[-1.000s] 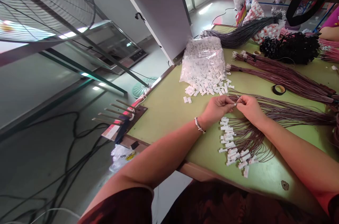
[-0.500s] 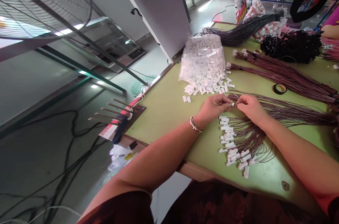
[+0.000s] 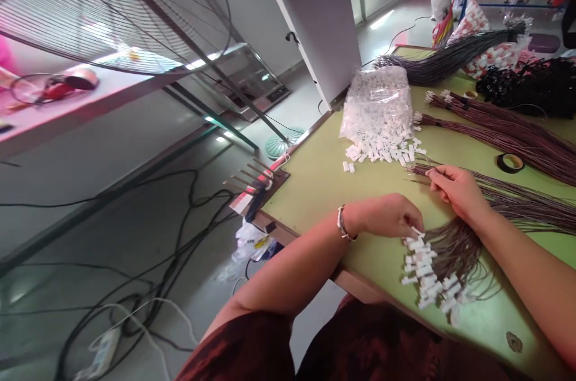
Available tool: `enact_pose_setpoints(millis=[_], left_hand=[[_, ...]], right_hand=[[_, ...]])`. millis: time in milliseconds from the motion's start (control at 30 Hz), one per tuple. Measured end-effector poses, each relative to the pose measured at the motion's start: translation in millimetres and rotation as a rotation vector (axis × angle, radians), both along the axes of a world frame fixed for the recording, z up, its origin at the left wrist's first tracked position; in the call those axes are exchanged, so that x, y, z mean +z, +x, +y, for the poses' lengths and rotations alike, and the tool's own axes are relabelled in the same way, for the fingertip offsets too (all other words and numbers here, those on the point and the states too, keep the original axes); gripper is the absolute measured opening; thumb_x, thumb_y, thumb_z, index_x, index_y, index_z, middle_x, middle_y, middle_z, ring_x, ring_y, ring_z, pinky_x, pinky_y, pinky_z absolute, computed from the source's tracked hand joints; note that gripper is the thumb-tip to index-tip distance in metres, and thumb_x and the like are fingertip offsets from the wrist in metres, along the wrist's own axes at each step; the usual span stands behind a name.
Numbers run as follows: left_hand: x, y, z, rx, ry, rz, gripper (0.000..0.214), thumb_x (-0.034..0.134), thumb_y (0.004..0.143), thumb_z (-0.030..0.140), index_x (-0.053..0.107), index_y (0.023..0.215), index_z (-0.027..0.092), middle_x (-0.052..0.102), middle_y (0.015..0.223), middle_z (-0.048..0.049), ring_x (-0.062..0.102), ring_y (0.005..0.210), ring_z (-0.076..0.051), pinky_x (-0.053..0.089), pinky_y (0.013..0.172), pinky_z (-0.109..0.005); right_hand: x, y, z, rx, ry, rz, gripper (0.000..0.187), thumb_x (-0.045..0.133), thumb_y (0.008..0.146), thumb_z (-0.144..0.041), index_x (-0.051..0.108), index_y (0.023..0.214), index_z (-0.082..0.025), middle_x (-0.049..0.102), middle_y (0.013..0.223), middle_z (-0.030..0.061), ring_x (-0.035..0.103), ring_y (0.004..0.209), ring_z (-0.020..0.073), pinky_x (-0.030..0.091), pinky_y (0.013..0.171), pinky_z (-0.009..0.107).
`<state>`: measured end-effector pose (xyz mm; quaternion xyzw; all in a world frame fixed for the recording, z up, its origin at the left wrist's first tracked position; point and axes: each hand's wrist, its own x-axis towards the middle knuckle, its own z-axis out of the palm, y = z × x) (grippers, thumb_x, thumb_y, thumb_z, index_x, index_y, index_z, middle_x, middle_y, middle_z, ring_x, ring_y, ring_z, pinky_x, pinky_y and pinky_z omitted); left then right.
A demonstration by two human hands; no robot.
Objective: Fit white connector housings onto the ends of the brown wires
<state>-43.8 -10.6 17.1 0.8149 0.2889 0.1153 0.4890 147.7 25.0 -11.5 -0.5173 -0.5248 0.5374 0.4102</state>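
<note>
**White plugs pile up on brown wires, with plenty left over**

Loose plugs (image 3: pixel 382 150) spill from a clear bag (image 3: pixel 375 93), plainly unused. Just nearer, the left hand (image 3: pixel 393 216) bends over the desk, fingers curled down to the top of a cluster of white plugs (image 3: pixel 423 267); I can't tell whether they grip that top one or only touch it. The cluster sits on wire ends, so I'd call those done, twenty or so by the look of it. To the right, the right hand (image 3: pixel 461 192) has thumb and forefinger pinched together, seemingly on a brown wire (image 3: pixel 416 182). More brown wires (image 3: pixel 531 204) run off rightward, some ends without plugs, so I judge a good share remains.

As for the room, a power strip (image 3: pixel 105 351) and black cables (image 3: pixel 180 261) trail over the floor at left, under a big fan (image 3: pixel 135 27). A row of metal prongs (image 3: pixel 252 177) marks the green desk's (image 3: pixel 310 189) left corner. Rightward lie a tape roll (image 3: pixel 500 163), tied wire bundles (image 3: pixel 508 135) and a black heap (image 3: pixel 526 87).
</note>
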Motion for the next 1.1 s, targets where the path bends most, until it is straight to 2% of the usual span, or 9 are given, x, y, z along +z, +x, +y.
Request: enact_pose_setpoints(millis=[67,200,267,467,633,700,833,933,1100], left_hand=[[12.4,-7,-1,0.135,0.112,0.097,0.013,0.062,0.077,0.02,0.073,0.083,0.019,0.073,0.085,-0.0052,0.064,0.074,-0.016,0.049,0.072,-0.025],[18.7,-34,17,0.934,0.396,0.562,0.024,0.054,0.084,0.032,0.069,0.09,0.014,0.07,0.086,-0.0123,0.063,0.081,-0.024,0.048,0.071,-0.033],[11.9,-48,28,1.032,0.383,0.75,0.031,0.056,0.082,0.035,0.066,0.098,0.01,0.069,0.09,-0.0166,0.063,0.084,-0.028,0.048,0.07,-0.035],[-15.1,-65,36,1.022,0.398,0.871,0.029,0.049,0.08,0.022,0.068,0.098,0.012,0.069,0.097,-0.017,0.064,0.093,-0.03,0.048,0.076,-0.035],[-3.1,-63,27,1.037,0.436,0.701,0.032,0.045,0.076,0.018,0.071,0.094,0.014,0.071,0.092,-0.0134,0.064,0.088,-0.028,0.048,0.077,-0.036],[8.5,-56,24,1.064,0.325,0.475,0.028,0.048,0.075,0.021,0.071,0.091,0.014,0.069,0.081,-0.0094,0.063,0.074,-0.022,0.048,0.069,-0.031],[18.9,-26,25,0.952,-0.179,-0.108,0.019,0.056,0.073,0.024,0.067,0.083,0.013,0.058,0.061,-0.0013,0.047,0.046,-0.008,0.039,0.045,-0.021],[10.7,-1,26,0.866,-0.409,-0.268,0.014,0.063,0.071,0.023,0.065,0.078,0.011,0.054,0.057,0.0004,0.042,0.042,-0.005,0.033,0.04,-0.017],[-7.8,16,22,0.805,-0.557,-0.439,0.022,0.069,0.073,0.03,0.059,0.083,0.014,0.053,0.055,0.0034,0.04,0.039,-0.003,0.027,0.036,-0.014]], right_hand=[[-1.3,-1,-1,0.042,-0.003,0.021,0.032,0.067,0.069,-0.046,0.064,0.077,-0.015,0.054,0.055,-0.0027,0.032,0.041,0.0046,0.02,0.038,0.021],[-3.9,-1,-2,0.045,0.03,0.038,0.03,0.06,0.072,-0.043,0.064,0.083,-0.016,0.06,0.06,0.0,0.037,0.045,0.007,0.025,0.041,0.021],[-5.6,-2,-2,0.047,0.059,-0.025,0.025,0.061,0.071,-0.039,0.064,0.082,-0.016,0.061,0.061,0.0002,0.037,0.045,0.0074,0.026,0.042,0.022],[-4.9,-6,-3,0.042,0.157,-0.14,0.016,0.059,0.066,-0.032,0.064,0.069,-0.016,0.062,0.059,0.0013,0.045,0.05,0.0106,0.036,0.051,0.024],[-3.0,-8,-4,0.068,0.207,-0.185,0.018,0.055,0.066,-0.032,0.063,0.062,-0.017,0.059,0.056,0.0004,0.046,0.052,0.0118,0.037,0.054,0.025],[-3.6,-8,-4,0.067,0.23,-0.187,0.018,0.054,0.066,-0.033,0.062,0.061,-0.017,0.057,0.055,-0.0004,0.045,0.052,0.0112,0.037,0.054,0.025],[-3.5,-7,-5,0.007,0.251,-0.18,0.014,0.053,0.063,-0.03,0.057,0.059,-0.017,0.051,0.053,-0.0025,0.041,0.051,0.0101,0.034,0.052,0.024],[-1.6,-7,-7,-0.042,0.284,-0.201,0.01,0.052,0.061,-0.028,0.055,0.058,-0.018,0.047,0.051,-0.0037,0.038,0.05,0.0097,0.031,0.049,0.024],[0.1,-7,-9,-0.086,0.361,-0.293,0.007,0.052,0.062,-0.026,0.052,0.058,-0.02,0.043,0.048,-0.0048,0.037,0.048,0.0102,0.03,0.049,0.025]])
